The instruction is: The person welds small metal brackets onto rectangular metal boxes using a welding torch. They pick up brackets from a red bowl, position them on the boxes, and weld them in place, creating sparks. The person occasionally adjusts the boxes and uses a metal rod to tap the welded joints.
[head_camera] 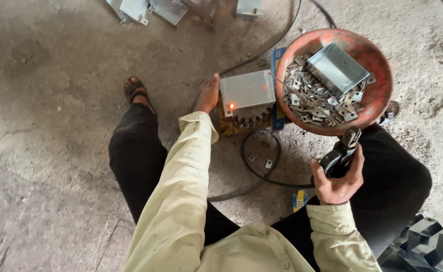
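Nearest, the right hand [338, 181] is closed around the black handle of a welding tool [341, 153], whose long axis points up and away toward the bowl [377, 63]. Past it, a black cable [254, 168] loops on the floor [45, 100]. The left hand [209, 94] reaches further out, fingers flat, palm resting on the left edge of a grey metal box [246, 89], holding nothing; a small orange glow [231, 106] sits at the box's near corner. The tool lies to the right of the box, so the right hand is nearer the bowl of small metal brackets [312, 98].
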